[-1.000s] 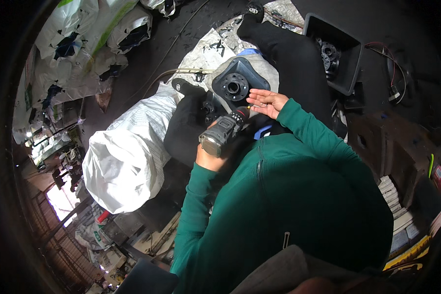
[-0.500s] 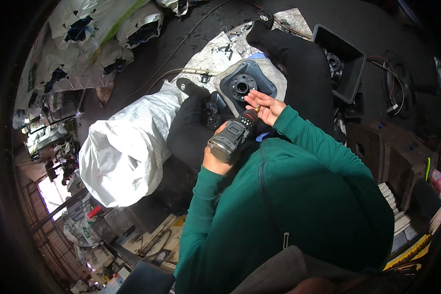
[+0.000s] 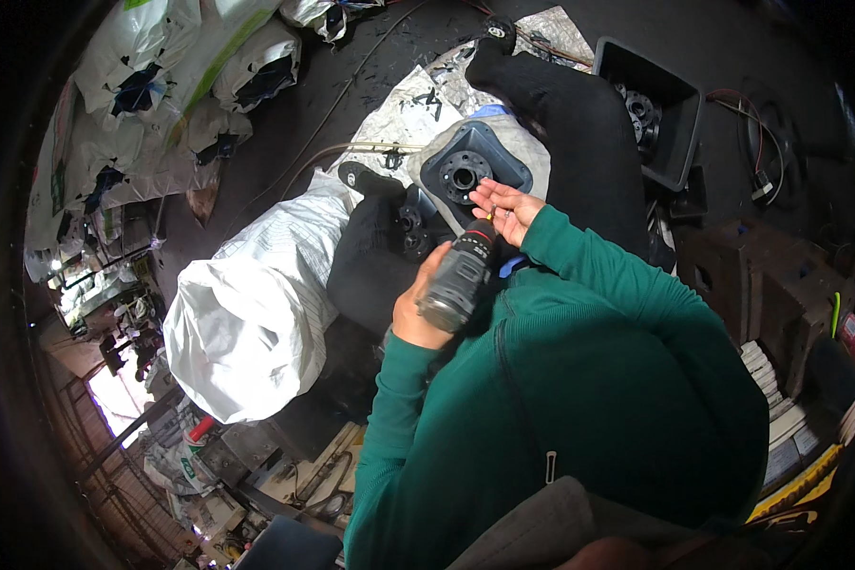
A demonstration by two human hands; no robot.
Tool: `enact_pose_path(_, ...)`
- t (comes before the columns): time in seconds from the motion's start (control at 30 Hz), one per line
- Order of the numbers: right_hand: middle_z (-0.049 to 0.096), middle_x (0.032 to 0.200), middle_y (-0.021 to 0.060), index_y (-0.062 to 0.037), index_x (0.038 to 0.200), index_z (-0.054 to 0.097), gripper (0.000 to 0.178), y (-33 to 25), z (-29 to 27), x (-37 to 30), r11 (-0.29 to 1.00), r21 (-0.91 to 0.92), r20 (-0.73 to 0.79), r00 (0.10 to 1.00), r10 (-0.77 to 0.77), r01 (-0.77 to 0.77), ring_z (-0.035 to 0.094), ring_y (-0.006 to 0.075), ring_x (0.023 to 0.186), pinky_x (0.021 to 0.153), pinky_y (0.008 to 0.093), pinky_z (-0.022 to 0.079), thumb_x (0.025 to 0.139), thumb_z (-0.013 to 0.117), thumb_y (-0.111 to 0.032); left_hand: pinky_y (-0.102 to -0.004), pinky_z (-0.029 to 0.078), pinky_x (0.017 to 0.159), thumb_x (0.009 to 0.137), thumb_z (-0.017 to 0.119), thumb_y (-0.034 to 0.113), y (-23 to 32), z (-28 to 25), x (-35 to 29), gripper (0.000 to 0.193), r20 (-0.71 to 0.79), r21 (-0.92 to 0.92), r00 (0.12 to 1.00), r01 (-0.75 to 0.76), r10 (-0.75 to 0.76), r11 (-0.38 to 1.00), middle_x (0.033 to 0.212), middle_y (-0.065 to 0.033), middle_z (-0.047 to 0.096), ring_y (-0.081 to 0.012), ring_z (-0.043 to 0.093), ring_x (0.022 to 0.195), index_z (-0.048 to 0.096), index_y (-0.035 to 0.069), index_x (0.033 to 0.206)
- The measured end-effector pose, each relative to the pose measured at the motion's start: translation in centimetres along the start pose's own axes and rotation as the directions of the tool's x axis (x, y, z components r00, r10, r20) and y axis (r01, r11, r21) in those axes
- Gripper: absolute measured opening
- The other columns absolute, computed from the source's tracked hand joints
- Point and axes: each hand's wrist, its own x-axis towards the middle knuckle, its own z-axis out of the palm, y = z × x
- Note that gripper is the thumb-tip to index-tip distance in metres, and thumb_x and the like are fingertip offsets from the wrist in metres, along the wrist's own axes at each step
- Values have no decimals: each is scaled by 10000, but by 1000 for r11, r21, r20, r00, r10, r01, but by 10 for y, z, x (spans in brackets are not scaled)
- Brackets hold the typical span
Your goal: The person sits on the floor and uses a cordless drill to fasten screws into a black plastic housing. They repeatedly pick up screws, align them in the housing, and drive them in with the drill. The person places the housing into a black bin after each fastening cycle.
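A dark grey cordless drill (image 3: pixel 456 285) with a red ring at its chuck is gripped in my left hand (image 3: pixel 414 315). It is pointing away from me, toward a black round flange (image 3: pixel 452 180) with holes around its rim. That flange sits on a dark, square-cornered funnel-like piece (image 3: pixel 511 171), lying on grey cloth between my legs. My right hand (image 3: pixel 511 209) is palm up beside the chuck tip, fingertips drawn together at the flange's near edge. Something small and shiny shows at these fingers, too small to name.
A white woven sack (image 3: pixel 247 332) stands open at my left. To the right is a grey bin (image 3: pixel 686 119) holding black flanges (image 3: pixel 644 119). Brown metal blocks (image 3: pixel 760 285) stand nearer on the right. Full white bags (image 3: pixel 152 85) lie far left; a cable crosses the floor.
The drill has tilted more upright, its rear end swinging slightly down and right. My right hand stays by the chuck and flange. The whole view has shifted slightly.
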Motion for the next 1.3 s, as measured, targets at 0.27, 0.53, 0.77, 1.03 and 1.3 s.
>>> enact_pose_path(0.27, 584, 1081, 120, -3, 1216, 478, 337, 2, -23, 33, 994, -106, -1, 1000, -28, 28, 612, 230, 995, 884, 409, 531, 941, 557, -181, -333, 512, 814, 696, 705, 29, -11, -12, 27, 689, 9, -75, 1000, 26, -25, 997, 1146, -123, 638, -288, 653, 986, 478, 136, 1336)
enact_pose_path(0.53, 580, 770, -30, -58, 1004, 632, 320, -18, -45, 90, 648, -740, -147, 897, -417, 179, 502, 55, 620, 587, 216, 435, 859, 685, -338, -323, 471, 909, 705, 731, 93, -50, -22, 82, 513, 154, 50, 952, 260, -265, 964, 1144, -144, 631, -268, 608, 1078, 575, 26, 1190)
enact_pose_path(0.77, 473, 583, -67, -54, 843, 640, 306, -16, -41, 103, 315, -927, 44, 892, -450, 205, 393, 51, 553, 531, 255, 340, 813, 732, -344, -354, 490, 873, 689, 738, 95, -63, -16, 118, 434, 230, 131, 940, 227, -252, 965, 1070, -139, 659, -280, 628, 1021, 624, 26, 1102)
enact_pose_path(1.03, 457, 554, -47, -47, 853, 629, 286, -18, -25, 93, 251, -949, 39, 859, -511, 193, 372, 54, 530, 503, 277, 312, 815, 724, -314, -360, 505, 842, 665, 757, 173, -60, -19, 138, 621, 320, 219, 900, 232, -295, 948, 1075, -155, 649, -325, 638, 973, 517, 79, 1230)
enact_pose_path(1.3, 663, 777, 86, -49, 927, 635, 313, -22, -28, 99, 378, -913, 17, 937, -348, 157, 606, 155, 680, 637, 304, 455, 811, 715, -329, -362, 496, 871, 671, 686, 109, -64, -9, 145, 552, 341, 263, 931, 40, -131, 964, 1191, -150, 584, -311, 602, 1054, 540, 63, 1200)
